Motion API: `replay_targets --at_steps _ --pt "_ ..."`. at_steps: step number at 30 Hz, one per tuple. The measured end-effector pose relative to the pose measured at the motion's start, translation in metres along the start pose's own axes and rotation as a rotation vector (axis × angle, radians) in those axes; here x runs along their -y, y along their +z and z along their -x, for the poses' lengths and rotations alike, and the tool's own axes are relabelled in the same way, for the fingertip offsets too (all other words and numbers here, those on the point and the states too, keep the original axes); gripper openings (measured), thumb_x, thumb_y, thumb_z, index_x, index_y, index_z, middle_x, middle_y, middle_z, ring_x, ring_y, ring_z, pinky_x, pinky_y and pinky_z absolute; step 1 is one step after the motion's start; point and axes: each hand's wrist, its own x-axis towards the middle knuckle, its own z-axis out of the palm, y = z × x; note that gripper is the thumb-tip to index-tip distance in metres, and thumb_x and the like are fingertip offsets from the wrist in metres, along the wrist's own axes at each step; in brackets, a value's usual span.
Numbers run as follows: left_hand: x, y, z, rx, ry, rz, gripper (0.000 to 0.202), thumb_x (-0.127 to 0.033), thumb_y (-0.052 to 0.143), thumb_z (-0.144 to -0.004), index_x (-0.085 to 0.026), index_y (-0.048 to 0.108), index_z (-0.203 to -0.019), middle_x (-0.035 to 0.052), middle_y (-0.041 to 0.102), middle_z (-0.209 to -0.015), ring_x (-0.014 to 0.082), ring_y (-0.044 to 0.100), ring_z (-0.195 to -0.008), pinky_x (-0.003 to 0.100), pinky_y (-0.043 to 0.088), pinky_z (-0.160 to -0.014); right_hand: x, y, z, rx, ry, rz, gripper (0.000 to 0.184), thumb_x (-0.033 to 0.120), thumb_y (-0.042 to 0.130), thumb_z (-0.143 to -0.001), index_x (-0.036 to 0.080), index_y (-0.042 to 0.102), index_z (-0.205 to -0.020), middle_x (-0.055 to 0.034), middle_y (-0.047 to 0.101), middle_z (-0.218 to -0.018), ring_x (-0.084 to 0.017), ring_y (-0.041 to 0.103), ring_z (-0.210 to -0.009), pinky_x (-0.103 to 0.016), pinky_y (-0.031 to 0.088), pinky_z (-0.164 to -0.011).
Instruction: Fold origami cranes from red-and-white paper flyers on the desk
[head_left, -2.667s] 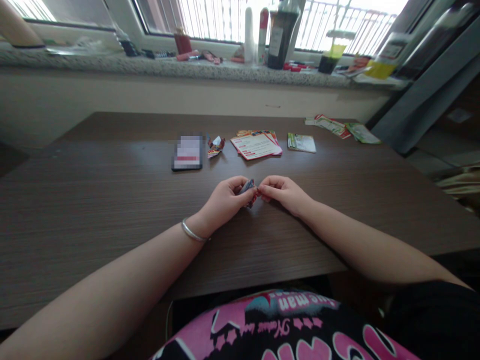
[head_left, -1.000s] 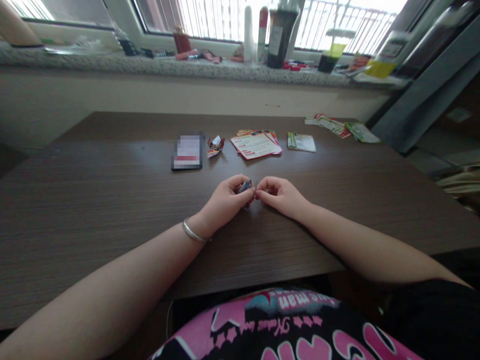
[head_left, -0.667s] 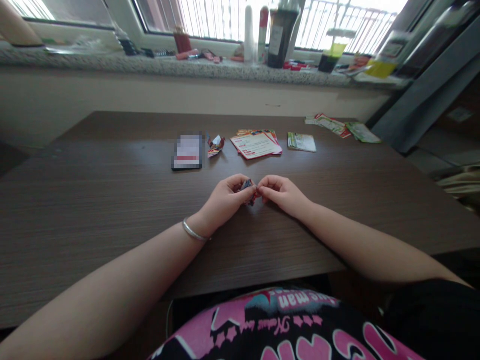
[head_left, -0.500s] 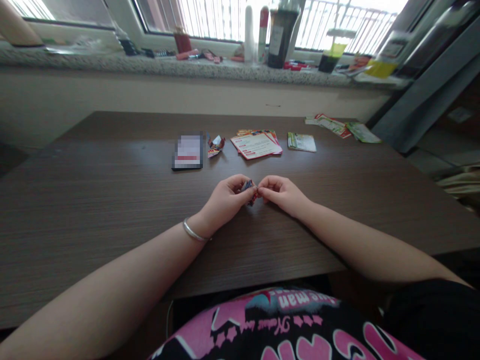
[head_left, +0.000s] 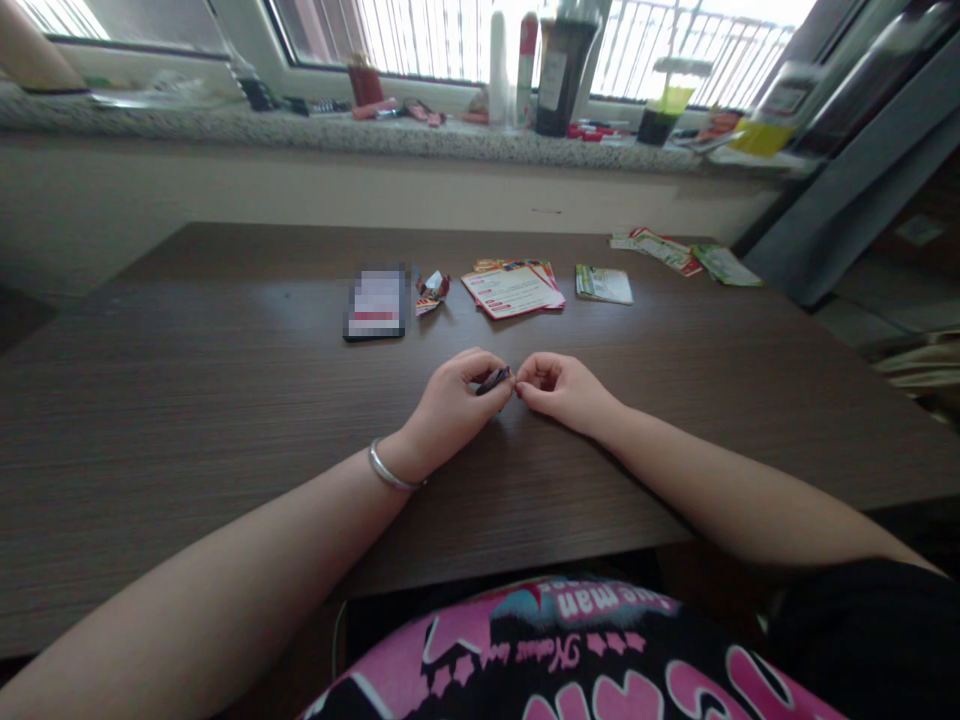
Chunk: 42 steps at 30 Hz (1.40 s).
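Note:
Over the middle of the brown table, my left hand is closed, with thumb and fingers pinching a small dark folded piece. It looks thin and creased, and most of it is hidden by the fingers. Close against its tip, my right hand is closed too, fingertips pinched together; what they grip is too small to make out. Beyond my hands lies a crumpled, colourful wrapper-like piece. Right of it is a stack of printed cards with red borders.
A dark-framed device with a blurred screen lies left of the wrapper-like piece. Smaller green-and-white cards and flat packets lie at the back right. Bottles and cups, among them a dark cup, crowd the windowsill.
The piece has turned in my left hand: its red patterned part below the thumb no longer shows, and a dark edge does. Both hands have barely shifted.

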Motion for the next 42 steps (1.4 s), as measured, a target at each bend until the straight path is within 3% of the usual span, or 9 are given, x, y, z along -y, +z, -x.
replay_targets --at_steps 9,20,28,31,35,40,42 --pt "0.003 0.002 -0.001 0.033 -0.094 0.045 0.011 -0.024 0.061 -0.077 -0.017 0.063 -0.069 -0.0011 0.058 -0.067 0.0131 0.052 -0.067 0.024 0.039 -0.062 0.001 0.002 0.001 -0.007 -0.033 0.046 0.012 0.029 0.061 -0.067 0.020 0.053 -0.070 0.0061 0.047 -0.056 -0.008 0.040 -0.052 -0.023 0.030 -0.048" --pt "0.002 0.003 -0.001 0.073 -0.293 0.440 0.018 -0.032 0.067 -0.077 -0.016 0.062 -0.072 -0.0023 0.059 -0.061 0.0100 0.053 -0.056 0.021 0.041 -0.055 -0.006 0.001 0.001 0.008 -0.065 0.033 0.010 0.021 0.058 -0.067 0.020 0.053 -0.076 0.0075 0.046 -0.056 -0.009 0.040 -0.050 -0.023 0.030 -0.049" --pt "0.007 0.003 -0.002 0.077 -0.258 0.465 0.022 -0.035 0.067 -0.080 -0.015 0.063 -0.072 -0.0008 0.062 -0.065 0.0106 0.054 -0.061 0.022 0.042 -0.060 -0.006 -0.002 0.000 0.021 -0.101 0.073 0.011 0.029 0.055 -0.076 0.019 0.057 -0.082 0.0018 0.059 -0.071 -0.011 0.050 -0.062 -0.025 0.039 -0.059" --pt "0.008 0.002 -0.002 0.030 -0.231 0.399 0.022 -0.036 0.068 -0.079 -0.015 0.064 -0.071 -0.0002 0.061 -0.067 0.0116 0.055 -0.065 0.023 0.043 -0.063 -0.004 -0.001 0.001 0.048 -0.078 0.140 0.019 0.037 0.062 -0.077 0.019 0.060 -0.081 0.0027 0.057 -0.065 -0.011 0.047 -0.058 -0.024 0.037 -0.055" --pt "0.010 0.001 -0.003 0.034 -0.208 0.349 0.025 -0.038 0.066 -0.080 -0.015 0.066 -0.071 0.0017 0.063 -0.072 0.0130 0.057 -0.070 0.024 0.045 -0.066 -0.003 0.000 0.002 0.010 -0.097 0.179 0.019 0.037 0.063 -0.078 0.018 0.063 -0.077 0.0031 0.054 -0.061 -0.010 0.045 -0.055 -0.024 0.035 -0.053" --pt "0.014 0.003 -0.005 0.066 -0.256 0.477 0.033 -0.033 0.071 -0.075 -0.016 0.062 -0.101 0.0014 0.068 -0.080 0.0134 0.063 -0.071 0.025 0.050 -0.068 -0.007 -0.004 -0.002 -0.045 -0.146 0.216 0.017 0.034 0.062 -0.079 0.018 0.063 -0.075 0.0010 0.060 -0.067 -0.011 0.048 -0.059 -0.025 0.037 -0.057" --pt "0.017 0.004 -0.006 0.099 -0.255 0.498 0.037 -0.031 0.073 -0.073 -0.016 0.059 -0.104 0.0026 0.069 -0.085 0.0144 0.065 -0.075 0.026 0.052 -0.071 -0.008 -0.006 -0.003 -0.070 -0.145 0.219 0.017 0.034 0.062 -0.079 0.018 0.062 -0.075 0.0002 0.061 -0.069 -0.012 0.049 -0.060 -0.026 0.038 -0.058"
